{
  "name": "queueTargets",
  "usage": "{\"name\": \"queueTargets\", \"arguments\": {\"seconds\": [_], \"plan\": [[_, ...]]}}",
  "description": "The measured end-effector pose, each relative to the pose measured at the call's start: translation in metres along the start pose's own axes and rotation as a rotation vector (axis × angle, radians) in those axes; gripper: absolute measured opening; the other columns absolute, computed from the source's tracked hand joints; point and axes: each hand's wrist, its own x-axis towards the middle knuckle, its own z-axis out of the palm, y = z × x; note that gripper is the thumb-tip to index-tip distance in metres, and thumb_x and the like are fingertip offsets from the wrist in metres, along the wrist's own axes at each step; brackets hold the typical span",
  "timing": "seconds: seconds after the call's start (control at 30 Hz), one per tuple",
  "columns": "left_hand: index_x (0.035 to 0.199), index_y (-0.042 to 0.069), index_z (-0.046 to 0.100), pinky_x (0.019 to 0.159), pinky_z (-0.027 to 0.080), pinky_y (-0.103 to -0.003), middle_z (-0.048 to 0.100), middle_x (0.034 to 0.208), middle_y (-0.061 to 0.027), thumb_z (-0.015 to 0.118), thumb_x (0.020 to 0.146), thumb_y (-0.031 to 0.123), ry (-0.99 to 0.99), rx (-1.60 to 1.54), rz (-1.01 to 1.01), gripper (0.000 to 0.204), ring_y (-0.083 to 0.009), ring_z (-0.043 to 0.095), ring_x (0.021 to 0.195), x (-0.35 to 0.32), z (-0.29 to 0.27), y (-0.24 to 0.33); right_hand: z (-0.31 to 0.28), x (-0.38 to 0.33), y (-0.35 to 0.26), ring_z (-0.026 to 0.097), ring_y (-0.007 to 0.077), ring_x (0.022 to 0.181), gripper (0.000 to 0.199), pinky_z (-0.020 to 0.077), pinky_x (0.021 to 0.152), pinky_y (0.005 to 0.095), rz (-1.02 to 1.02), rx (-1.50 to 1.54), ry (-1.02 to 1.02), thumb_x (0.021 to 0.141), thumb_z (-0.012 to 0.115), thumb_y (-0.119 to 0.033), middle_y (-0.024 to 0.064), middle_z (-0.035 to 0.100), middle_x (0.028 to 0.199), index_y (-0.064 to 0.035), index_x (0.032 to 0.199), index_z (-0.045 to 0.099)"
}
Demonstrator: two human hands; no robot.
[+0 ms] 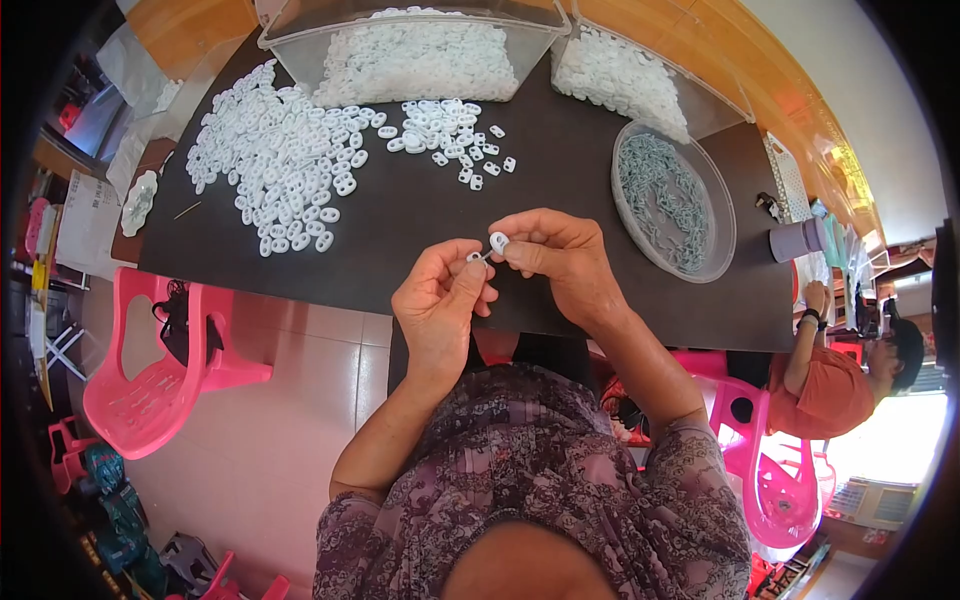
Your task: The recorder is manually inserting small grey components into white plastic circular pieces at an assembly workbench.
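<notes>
My left hand (447, 296) is closed, with a small white plastic piece (474, 257) pinched between thumb and fingers. Close beside it, my right hand (563, 258) pinches a white oval two-hole plastic piece (499, 241). A thin grey pin or screw (488, 255) shows between the fingertips; its ends are partly hidden. Beyond my left hand spreads a large pile of white oval two-hole pieces (285, 150). A smaller heap of squarer white pieces (440, 128) lies ahead of my hands. On the right, a round clear tray (725, 235) holds many small grey-green screw-like parts (665, 195).
Two clear bins, one at the back (290, 38) and one at the back right (715, 75), contain more white pieces. A grey cup (795, 240) stands by the dark table's (370, 235) right edge. Pink chairs (165, 370) flank me. Another person (835, 385) sits at far right.
</notes>
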Motion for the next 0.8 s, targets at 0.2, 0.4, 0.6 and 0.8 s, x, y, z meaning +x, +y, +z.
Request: {"name": "queueTargets", "arguments": {"seconds": [0.2,0.4,0.6,0.8], "plan": [[0.102,-0.003,0.057,0.052,0.046,-0.021,0.061,0.081,-0.0080,0.058,0.087,0.007,0.008,0.049,0.007,0.018,-0.0103,0.057,0.062,-0.003,0.000,0.002,0.005,-0.002,-0.003,0.057,0.0077,0.072,0.020,0.0410,0.060,0.0195,-0.031,0.013,-0.009,0.078,0.065,-0.004,0.0050,0.066,0.082,0.0004,0.097,0.065],[0.101,0.000,0.057,0.052,0.043,-0.017,0.059,0.080,-0.0020,0.056,0.087,0.003,0.020,0.126,0.024,0.014,-0.0049,0.053,0.062,-0.004,0.001,0.001,0.008,-0.002,0.001,0.060,0.0092,0.079,0.018,0.0470,0.072,0.0221,-0.053,-0.044,-0.018,0.080,0.063,0.000,0.0052,0.066,0.085,0.0017,0.097,0.065],[0.098,-0.001,0.059,0.054,0.045,-0.018,0.060,0.078,-0.0021,0.058,0.086,0.001,0.059,0.234,0.149,0.012,-0.0051,0.054,0.062,-0.005,-0.001,-0.006,0.009,-0.002,0.005,0.060,0.0089,0.080,0.018,0.0476,0.073,0.0218,-0.121,-0.106,-0.011,0.079,0.063,0.002,0.0053,0.065,0.086,0.0021,0.097,0.064],[0.097,-0.001,0.060,0.053,0.045,-0.018,0.060,0.078,-0.0024,0.058,0.085,-0.001,0.077,0.279,0.184,0.013,-0.0054,0.055,0.062,-0.005,0.000,-0.006,0.013,-0.005,0.003,0.059,0.0076,0.079,0.016,0.0473,0.073,0.0213,-0.135,-0.234,0.038,0.079,0.063,0.003,0.0040,0.065,0.087,0.0015,0.096,0.064]]}}
